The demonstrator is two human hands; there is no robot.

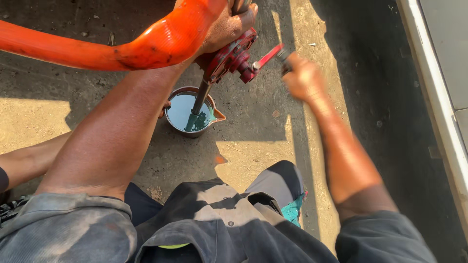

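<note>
Left hand [225, 27] is clamped around the top of the red hand pump [229, 58], pressing the orange hose [146, 46] against it, while the blurred right hand [303, 77] is closed on the pump's crank handle [269, 56]. The pump's tube drops into a metal can [191, 116] of dark green liquid on the concrete ground [253, 146], where another person's fingers [165, 108] touch its rim.

Bright orange hose [97, 51], red pump [229, 58] with a red crank [268, 56], dark grey pipe [201, 97], dull metal pot [190, 112] holding blue-green liquid [183, 109], faded grey jacket [219, 229] with a teal patch, tan sunlit ground [29, 122], white ledge [438, 97].
</note>
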